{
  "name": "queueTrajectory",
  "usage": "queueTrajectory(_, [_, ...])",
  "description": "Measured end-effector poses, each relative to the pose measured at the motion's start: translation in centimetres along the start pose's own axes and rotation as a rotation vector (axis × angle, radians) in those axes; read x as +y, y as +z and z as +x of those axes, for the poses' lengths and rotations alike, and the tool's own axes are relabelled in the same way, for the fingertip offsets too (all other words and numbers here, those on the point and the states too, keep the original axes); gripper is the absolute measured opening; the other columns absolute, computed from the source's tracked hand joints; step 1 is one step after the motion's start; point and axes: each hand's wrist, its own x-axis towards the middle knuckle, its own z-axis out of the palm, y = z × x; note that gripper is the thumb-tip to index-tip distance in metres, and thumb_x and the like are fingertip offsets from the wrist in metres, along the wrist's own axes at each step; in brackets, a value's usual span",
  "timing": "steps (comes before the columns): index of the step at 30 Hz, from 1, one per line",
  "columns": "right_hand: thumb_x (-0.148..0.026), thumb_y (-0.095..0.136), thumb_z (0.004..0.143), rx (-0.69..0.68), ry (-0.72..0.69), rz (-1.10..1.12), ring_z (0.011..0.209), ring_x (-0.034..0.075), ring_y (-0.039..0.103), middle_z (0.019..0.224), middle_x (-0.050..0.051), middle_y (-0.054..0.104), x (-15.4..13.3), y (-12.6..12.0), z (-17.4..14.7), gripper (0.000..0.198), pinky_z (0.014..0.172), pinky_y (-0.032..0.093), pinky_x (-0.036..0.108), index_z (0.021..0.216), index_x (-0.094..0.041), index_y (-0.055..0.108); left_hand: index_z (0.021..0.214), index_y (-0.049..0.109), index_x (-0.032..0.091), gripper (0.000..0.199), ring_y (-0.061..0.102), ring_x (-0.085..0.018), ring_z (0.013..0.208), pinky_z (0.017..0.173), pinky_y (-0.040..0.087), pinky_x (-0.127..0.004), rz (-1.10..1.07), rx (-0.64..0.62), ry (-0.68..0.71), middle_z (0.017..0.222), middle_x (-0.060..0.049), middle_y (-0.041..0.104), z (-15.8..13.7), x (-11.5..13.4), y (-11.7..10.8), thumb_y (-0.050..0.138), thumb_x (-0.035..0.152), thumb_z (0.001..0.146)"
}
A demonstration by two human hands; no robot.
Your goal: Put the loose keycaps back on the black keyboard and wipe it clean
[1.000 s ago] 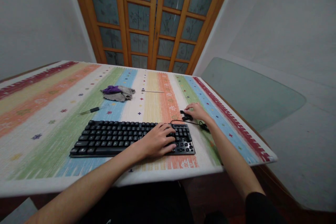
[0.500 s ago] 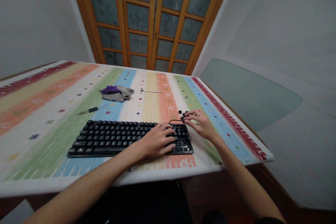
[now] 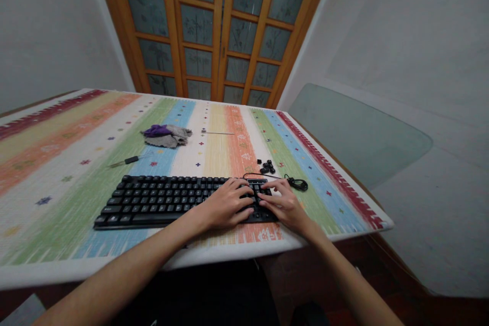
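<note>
A black keyboard lies along the near edge of the table, some of its number-pad keycaps absent at the lower right. Across its right part rests my left hand, palm down, fingers spread over the keys. My right hand is over the number pad, its thumb and fingers bent close together on it. Whatever sits between those fingertips is hidden. Several loose black keycaps lie in a small heap just beyond the keyboard's right end. Beside them is the keyboard's coiled black cable.
A black-handled tool with wire loops lies behind the keyboard. Farther back are a grey and purple cloth and a thin rod. A striped cloth covers the table. A glass panel leans by the right wall.
My right hand has moved from the loose keycaps down and left onto the number pad, uncovering the heap and the coiled cable. My left hand has stayed on the keyboard.
</note>
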Motion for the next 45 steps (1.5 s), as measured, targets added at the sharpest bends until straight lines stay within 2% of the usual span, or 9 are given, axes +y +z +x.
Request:
queueTrajectory(14, [-0.020, 0.067, 0.094, 0.056, -0.002, -0.015, 0.098, 0.024, 0.060, 0.107, 0.008, 0.070, -0.14, 0.21, 0.07, 0.023, 0.086, 0.055, 0.045, 0.112, -0.030, 0.077, 0.110, 0.070, 0.017, 0.022, 0.054, -0.028, 0.121, 0.107, 0.045, -0.048, -0.009, -0.022, -0.007, 0.117, -0.011, 0.068, 0.01, -0.09, 0.10, 0.055, 0.029, 0.100])
queueTrajectory(31, [-0.020, 0.064, 0.096, 0.051, -0.025, -0.070, 0.099, 0.025, 0.059, 0.107, 0.009, 0.070, -0.15, 0.66, -0.09, 0.021, 0.085, 0.055, 0.047, 0.111, -0.028, 0.076, 0.122, 0.065, 0.017, 0.027, 0.053, -0.028, 0.124, 0.109, 0.043, -0.048, -0.002, -0.050, 0.000, 0.127, -0.012, 0.065, 0.03, -0.01, 0.41, 0.055, 0.030, 0.100])
queueTrajectory(38, [-0.016, 0.065, 0.094, 0.047, -0.078, -0.108, 0.098, 0.026, 0.058, 0.109, 0.010, 0.070, -0.50, 0.44, -0.10, 0.025, 0.084, 0.055, 0.047, 0.114, -0.027, 0.074, 0.118, 0.066, 0.016, 0.026, 0.054, -0.029, 0.122, 0.108, 0.044, -0.048, -0.010, -0.060, 0.004, 0.124, -0.013, 0.066, 0.14, -0.06, 0.49, 0.055, 0.030, 0.099])
queueTrajectory(45, [-0.016, 0.062, 0.094, 0.031, -0.058, -0.131, 0.097, 0.026, 0.059, 0.108, 0.010, 0.069, -0.46, 0.46, -0.22, 0.027, 0.084, 0.056, 0.048, 0.115, -0.029, 0.074, 0.119, 0.067, 0.017, 0.027, 0.054, -0.029, 0.122, 0.107, 0.044, -0.049, -0.030, -0.056, -0.005, 0.123, -0.013, 0.066, 0.22, 0.04, 0.40, 0.054, 0.031, 0.100])
